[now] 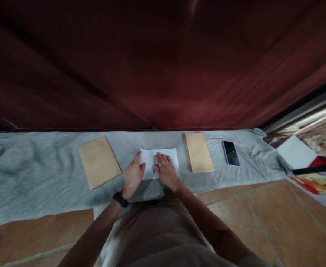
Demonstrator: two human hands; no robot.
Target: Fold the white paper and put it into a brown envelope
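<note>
A white sheet of paper [150, 174], seemingly folded, lies crosswise on the grey cloth in front of me. My left hand [133, 174], with a dark band at the wrist, grips the paper's left edge; its thumb rests on top and the index finger reaches up along that edge. The remaining fingers are hard to see. Flat on the paper's right half is my right hand [166, 170], fingers stretched out and slightly spread. Brown envelopes lie on both sides: one [99, 163] tilted at the left, and a neat stack [199, 152] to the right.
Grey plush cloth [40, 167] covers the long narrow surface. A phone [231, 153] in a purple case lies right of the envelope stack. Dark red panelling [163, 74] rises behind. Beyond the right end are a white sheet [296, 152] and a colourful print [318, 187]. Tiled floor [263, 211] lies below.
</note>
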